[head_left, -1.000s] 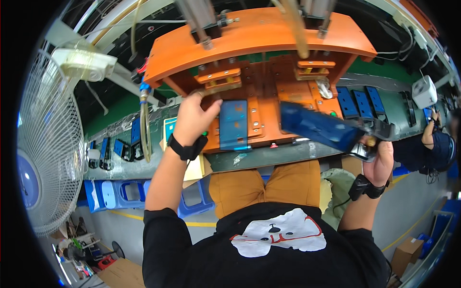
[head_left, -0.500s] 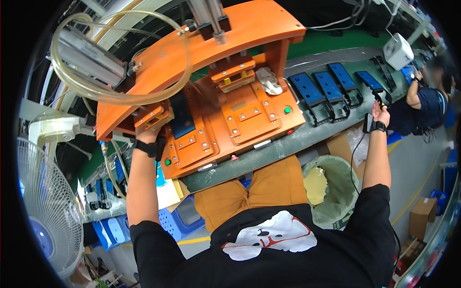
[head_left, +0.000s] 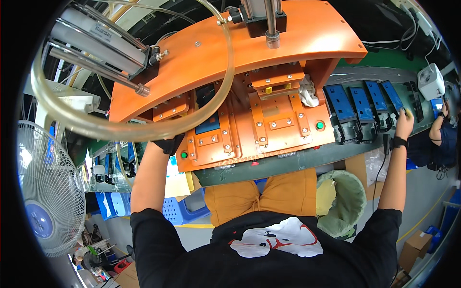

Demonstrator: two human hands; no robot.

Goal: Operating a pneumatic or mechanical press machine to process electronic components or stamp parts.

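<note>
My left hand reaches under the orange press (head_left: 297, 38) at its left station. Only the wrist (head_left: 168, 145) with its black band shows, so the fingers are hidden by the press and the clear hose (head_left: 225, 81). A dark blue panel (head_left: 207, 126) lies in the left fixture, close by that hand. To the right, my right hand (head_left: 405, 126) is closed at the near end of a blue-and-black plastic housing (head_left: 393, 96). This housing is the rightmost blue one in a row on the green bench.
Several similar housings (head_left: 340, 103) lie beside the press. A white cloth (head_left: 308, 91) rests at the press's right post. Green buttons (head_left: 320, 126) sit on its base. A lined bin (head_left: 353, 204) stands below the bench, a fan (head_left: 50, 192) at left. Another person (head_left: 444, 137) is at far right.
The view has shifted, with the press appearing farther right. The housing at my right hand has turned and sits closer alongside the others. My left hand stays under the press.
</note>
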